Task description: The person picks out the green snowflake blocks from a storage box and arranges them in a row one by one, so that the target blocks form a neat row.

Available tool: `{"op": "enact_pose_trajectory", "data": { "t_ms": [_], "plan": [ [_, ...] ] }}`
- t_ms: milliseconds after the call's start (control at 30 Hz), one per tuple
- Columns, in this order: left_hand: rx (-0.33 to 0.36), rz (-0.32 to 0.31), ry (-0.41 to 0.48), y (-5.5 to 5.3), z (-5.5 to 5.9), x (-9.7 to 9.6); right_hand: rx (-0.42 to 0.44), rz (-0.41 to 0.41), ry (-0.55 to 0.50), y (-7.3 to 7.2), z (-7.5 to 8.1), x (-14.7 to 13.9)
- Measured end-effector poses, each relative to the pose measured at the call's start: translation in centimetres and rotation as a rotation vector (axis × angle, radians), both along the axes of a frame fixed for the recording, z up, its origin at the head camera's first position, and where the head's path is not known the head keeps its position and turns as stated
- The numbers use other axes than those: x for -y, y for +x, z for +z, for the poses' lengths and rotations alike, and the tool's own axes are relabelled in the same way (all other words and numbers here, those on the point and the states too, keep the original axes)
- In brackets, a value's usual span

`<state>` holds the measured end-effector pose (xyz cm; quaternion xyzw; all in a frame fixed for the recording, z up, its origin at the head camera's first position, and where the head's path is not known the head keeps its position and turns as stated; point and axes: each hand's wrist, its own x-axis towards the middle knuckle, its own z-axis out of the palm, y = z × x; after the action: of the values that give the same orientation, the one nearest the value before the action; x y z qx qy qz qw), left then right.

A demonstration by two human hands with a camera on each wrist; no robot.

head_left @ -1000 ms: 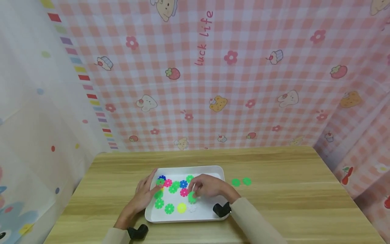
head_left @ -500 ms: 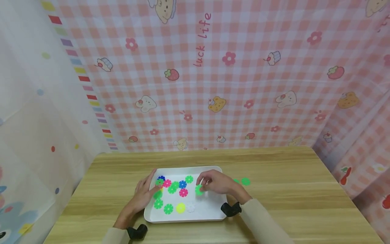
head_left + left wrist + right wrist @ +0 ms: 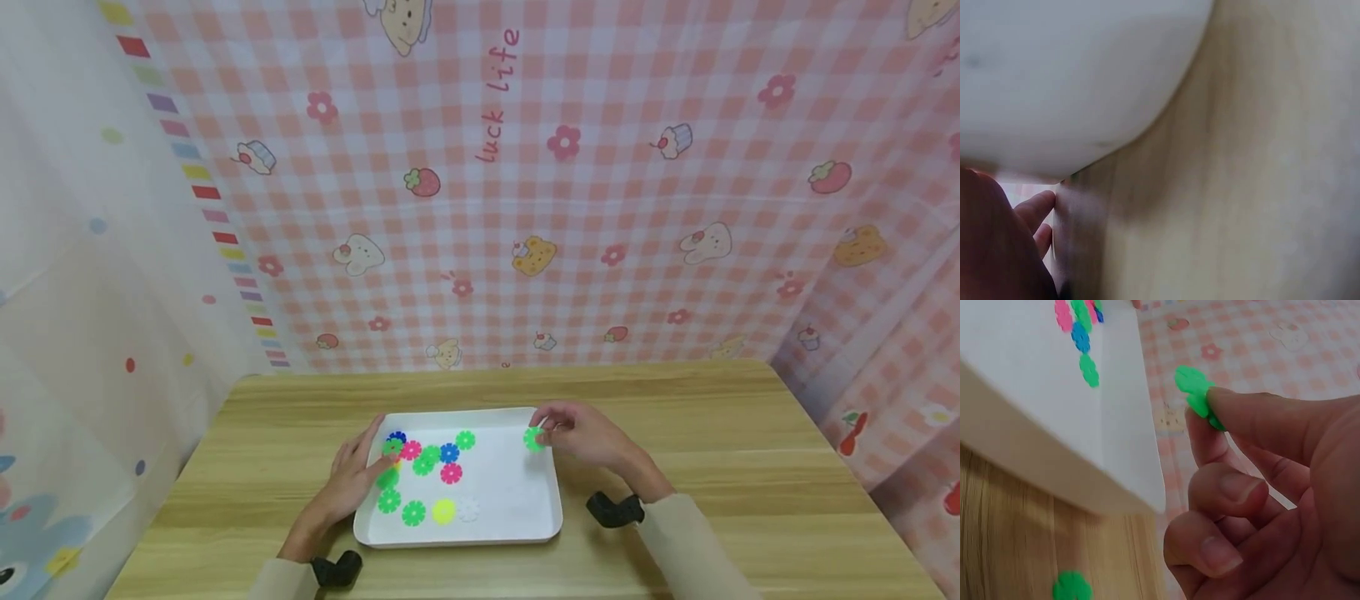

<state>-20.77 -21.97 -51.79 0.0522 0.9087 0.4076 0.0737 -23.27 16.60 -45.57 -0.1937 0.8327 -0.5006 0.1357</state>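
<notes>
A green snowflake disc (image 3: 533,439) is pinched between the thumb and index finger of my right hand (image 3: 588,433), above the right rim of the white tray (image 3: 510,500). In the right wrist view the pinched piece (image 3: 1192,381) is partly covered by the thumb, and the other fingers are curled. My left hand (image 3: 352,482) grips the tray's left side, thumb over the rim and fingers along the outside. Several snowflake discs lie in the tray: green (image 3: 413,513), pink (image 3: 451,473), blue (image 3: 448,453), yellow (image 3: 444,511) and a pale one (image 3: 468,509).
Another green disc (image 3: 1072,586) lies on the wooden table (image 3: 712,467) right of the tray; the right hand hides that spot in the head view. A checked pink cloth (image 3: 570,208) hangs behind the table. Each wrist carries a black camera (image 3: 615,509).
My right hand has lifted the green disc from the tray's middle and carried it right and back to the right rim. The left hand has stayed on the tray.
</notes>
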Motion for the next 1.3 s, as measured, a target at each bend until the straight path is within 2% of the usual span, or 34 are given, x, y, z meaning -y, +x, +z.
{"op": "enact_pose_trajectory", "data": {
  "t_ms": [200, 433, 733, 1067, 1300],
  "plan": [
    [0.0, 0.016, -0.001, 0.0, 0.0, 0.0, 0.069, -0.118, -0.064, 0.2, -0.3, -3.7],
    [-0.001, 0.026, 0.006, 0.1, 0.0, 0.0, 0.101, -0.226, -0.102, 0.4, -1.1, -7.1],
    [-0.028, 0.005, -0.005, 0.0, -0.1, 0.1, 0.042, -0.32, 0.049, 0.4, -3.4, -10.2],
    [-0.035, 0.004, -0.009, 0.1, -0.1, 0.1, 0.086, -0.368, 0.07, 0.8, -4.5, -11.4],
    [-0.024, 0.015, 0.012, 0.2, 0.1, 0.0, 0.023, -0.395, 0.096, 0.7, -5.2, -11.1]
  ]
}}
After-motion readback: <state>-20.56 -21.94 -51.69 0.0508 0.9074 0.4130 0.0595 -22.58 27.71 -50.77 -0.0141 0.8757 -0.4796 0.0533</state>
